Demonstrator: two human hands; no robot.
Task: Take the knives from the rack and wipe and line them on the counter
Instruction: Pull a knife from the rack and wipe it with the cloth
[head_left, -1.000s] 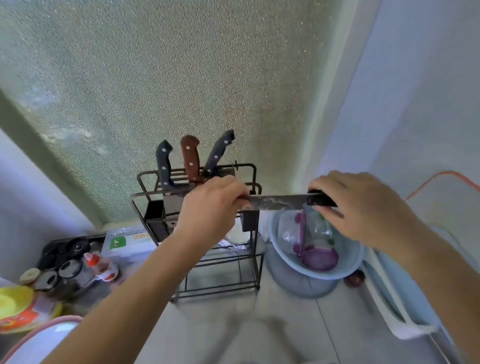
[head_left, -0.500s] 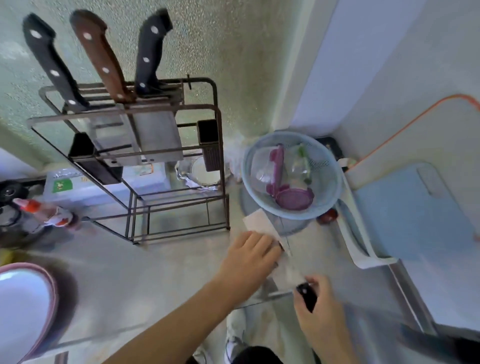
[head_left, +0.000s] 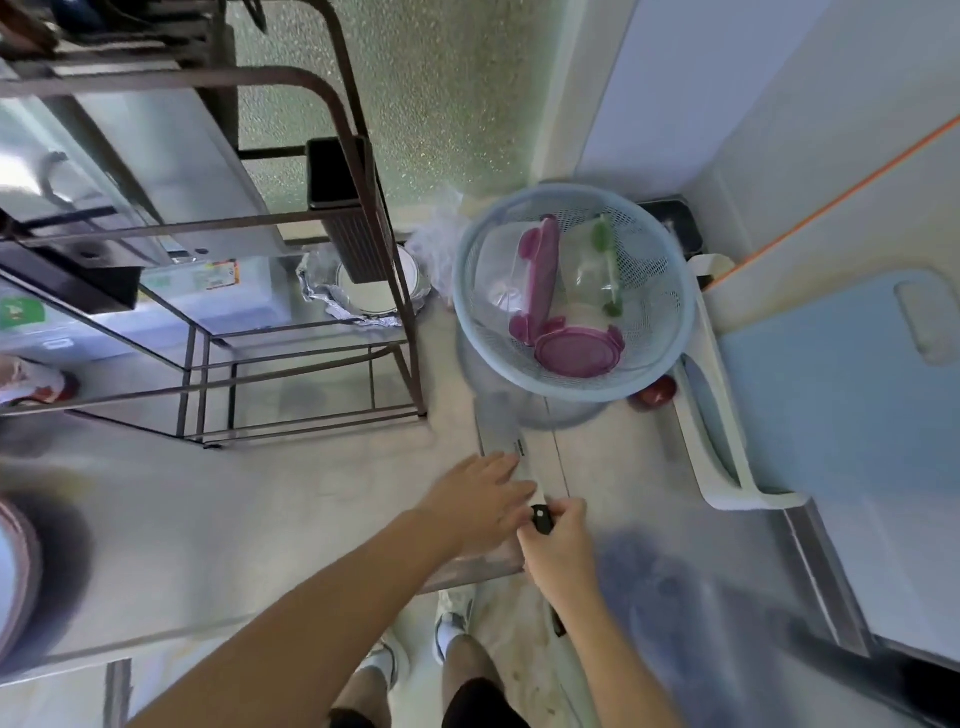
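A knife lies flat on the pale counter (head_left: 291, 519) near its front edge, its bare steel blade (head_left: 501, 434) pointing away toward the basket. My right hand (head_left: 563, 551) is closed around its black handle (head_left: 543, 519). My left hand (head_left: 483, 493) rests flat on the blade just ahead of the handle, fingers stretched out; anything under the palm is hidden. The dark metal rack (head_left: 402, 338) stands at the upper left. Broad blades (head_left: 171, 156) of other knives hang in it, their handles cut off by the top edge.
A blue mesh basket (head_left: 675, 322) with purple-lidded containers sits just beyond the knife tip. A blue cutting board (head_left: 831, 415) in a white holder (head_left: 727, 467) lies to the right. A foil-wrapped bowl (head_left: 371, 293) and cartons sit under the rack; a pink-rimmed bowl (head_left: 15, 571) is far left.
The knife came down from in front of the rack onto the counter. My left hand moved from the blade tip to lying flat near the handle. The view tilted downward.
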